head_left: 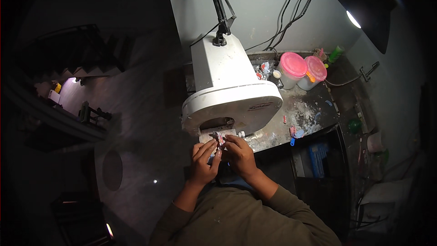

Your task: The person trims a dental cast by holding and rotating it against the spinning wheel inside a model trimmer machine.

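Between my fingertips is a small piece of mottled pink and whitish material point(221, 139), too small to make out in detail. My left hand point(204, 161) closes on it from the left, thumb and fingers pinched together. From the right, my right hand point(241, 156) grips the same piece with bent fingers. Both hands are just in front of a white bench machine point(234, 98) with a rounded front housing. Its dark opening point(217, 123) lies just beyond my fingertips, above a pale, dirty ledge point(205, 136). My fingers hide part of the piece.
Right of the machine, the bench top point(268, 133) carries white powder and scraps. A blue-handled tray with pink material point(296, 133) lies near its front edge. Behind stand two pink-lidded tubs point(293, 65). A black lamp point(364, 13) hangs at the upper right.
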Available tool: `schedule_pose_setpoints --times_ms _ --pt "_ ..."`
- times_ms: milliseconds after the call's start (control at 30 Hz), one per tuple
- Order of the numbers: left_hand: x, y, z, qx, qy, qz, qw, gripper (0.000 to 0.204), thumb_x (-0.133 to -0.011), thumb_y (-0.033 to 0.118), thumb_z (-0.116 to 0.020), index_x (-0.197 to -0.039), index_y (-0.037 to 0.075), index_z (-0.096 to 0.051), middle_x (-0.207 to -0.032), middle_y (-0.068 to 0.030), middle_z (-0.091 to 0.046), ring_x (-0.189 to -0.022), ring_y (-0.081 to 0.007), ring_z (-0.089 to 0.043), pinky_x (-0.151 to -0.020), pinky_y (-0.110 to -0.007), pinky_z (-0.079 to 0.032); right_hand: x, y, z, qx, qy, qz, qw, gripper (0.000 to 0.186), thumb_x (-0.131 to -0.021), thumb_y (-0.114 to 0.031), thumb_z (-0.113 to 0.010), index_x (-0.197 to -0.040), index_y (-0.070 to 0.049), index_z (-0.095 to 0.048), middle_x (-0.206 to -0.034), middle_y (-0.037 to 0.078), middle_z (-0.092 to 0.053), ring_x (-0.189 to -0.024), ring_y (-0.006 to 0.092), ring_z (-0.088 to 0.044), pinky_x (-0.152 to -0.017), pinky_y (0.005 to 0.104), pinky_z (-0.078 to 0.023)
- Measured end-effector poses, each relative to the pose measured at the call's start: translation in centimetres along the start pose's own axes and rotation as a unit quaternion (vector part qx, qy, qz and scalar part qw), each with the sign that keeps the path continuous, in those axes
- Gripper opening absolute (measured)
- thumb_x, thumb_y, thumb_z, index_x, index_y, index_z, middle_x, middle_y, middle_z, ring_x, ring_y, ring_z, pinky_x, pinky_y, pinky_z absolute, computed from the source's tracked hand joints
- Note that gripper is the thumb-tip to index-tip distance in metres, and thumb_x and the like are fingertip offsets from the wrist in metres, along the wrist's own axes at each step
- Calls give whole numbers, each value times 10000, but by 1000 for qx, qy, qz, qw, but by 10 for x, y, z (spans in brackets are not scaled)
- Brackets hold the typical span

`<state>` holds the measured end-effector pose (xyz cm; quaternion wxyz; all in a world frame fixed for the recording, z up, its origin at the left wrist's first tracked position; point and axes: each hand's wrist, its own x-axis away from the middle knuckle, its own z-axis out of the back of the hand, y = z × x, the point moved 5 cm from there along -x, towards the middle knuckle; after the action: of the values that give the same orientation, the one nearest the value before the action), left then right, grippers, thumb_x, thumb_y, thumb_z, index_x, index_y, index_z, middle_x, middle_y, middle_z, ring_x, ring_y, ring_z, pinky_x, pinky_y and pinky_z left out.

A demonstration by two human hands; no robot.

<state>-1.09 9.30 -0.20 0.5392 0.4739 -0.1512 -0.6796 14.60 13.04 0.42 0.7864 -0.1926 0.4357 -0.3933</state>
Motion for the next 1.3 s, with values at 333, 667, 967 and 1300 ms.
schedule_pose_setpoints --times_ms 333,667,967,1300 --pt "-6 -6 -9 -15 -21 19 999 418 -929 151 -693 -1303 -34 -701 -1367 -164 -687 -1143 -330 -591 -1054 -410 -426 -13 10 -11 3 11 -13 1000 442 -770 -69 -789 -1205 -10 -736 -1165 176 -751 -1103 365 -714 -933 440 -562" --pt "-8 -10 -11 10 -24 26 999 421 -911 140 -702 -1290 -43 -709 -1356 -183 -688 -1096 -322 -601 -1027 -407 -429 -15 10 -12 -11 -1 -19 1000 478 -753 -48 -733 -1228 9 -735 -1204 190 -744 -1139 366 -697 -988 445 -542" --pt "-11 -9 -9 5 -19 1 1000 450 -877 119 -711 -1285 -70 -700 -1348 -204 -688 -1083 -322 -616 -1005 -407 -442 -17 8 -12 -10 -3 -21 1000 519 -736 -78 -753 -1247 8 -733 -1219 187 -743 -1141 357 -698 -993 445 -536" --pt "-11 -12 -11 1 -26 -5 1000 439 -898 128 -699 -1277 -92 -684 -1315 -222 -689 -1082 -350 -631 -1001 -417 -456 -18 7 -13 6 3 -26 1000 515 -732 -50 -746 -1245 -7 -738 -1216 181 -745 -1129 363 -696 -984 448 -535"
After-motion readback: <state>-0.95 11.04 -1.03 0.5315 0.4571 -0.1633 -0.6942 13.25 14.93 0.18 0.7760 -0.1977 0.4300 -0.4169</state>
